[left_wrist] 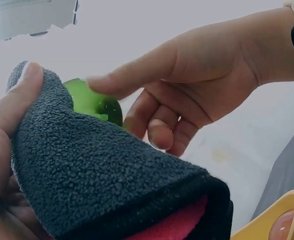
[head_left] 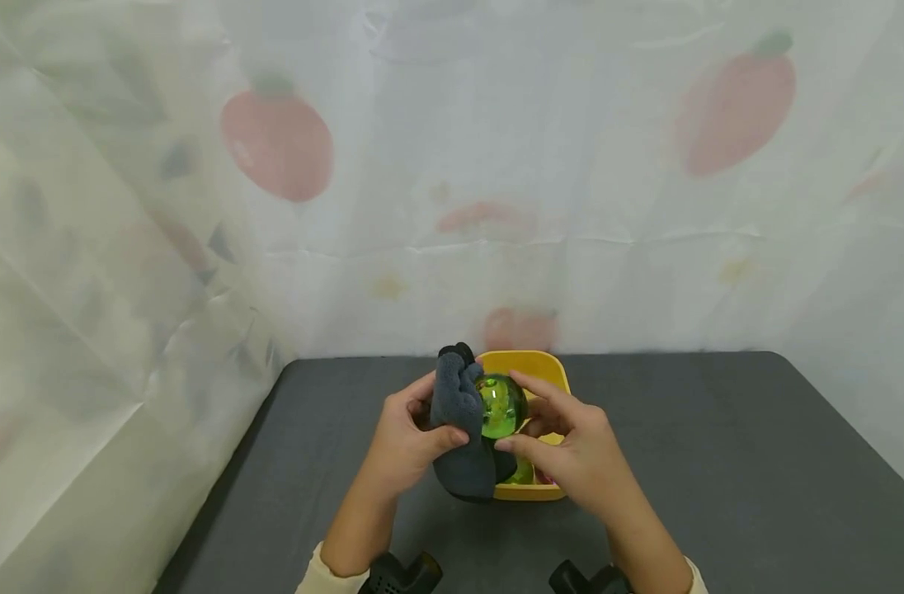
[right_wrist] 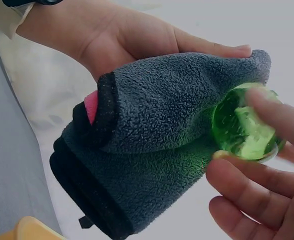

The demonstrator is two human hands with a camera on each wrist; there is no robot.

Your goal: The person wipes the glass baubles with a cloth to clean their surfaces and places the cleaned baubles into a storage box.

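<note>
My left hand [head_left: 407, 441] grips a folded dark grey fleece cloth [head_left: 459, 429] with a pink inner side [right_wrist: 91, 106], thumb across its front. The cloth presses against a clear green glass ball [head_left: 501, 406]. My right hand [head_left: 571, 450] pinches that ball between thumb and fingers. In the right wrist view the green ball [right_wrist: 244, 125] sits at the cloth's [right_wrist: 152, 135] edge, under my right fingertips [right_wrist: 272, 107]. The left wrist view shows the cloth [left_wrist: 97, 175] over my left hand, with the ball [left_wrist: 94, 102] peeking behind it. Both hands hover above a yellow bowl [head_left: 529, 361].
The yellow bowl [left_wrist: 282, 215] stands on a dark grey table [head_left: 719, 462] and holds another green thing [head_left: 522, 474] and something pink. A translucent sheet printed with fruit [head_left: 274, 144] walls the back and left side.
</note>
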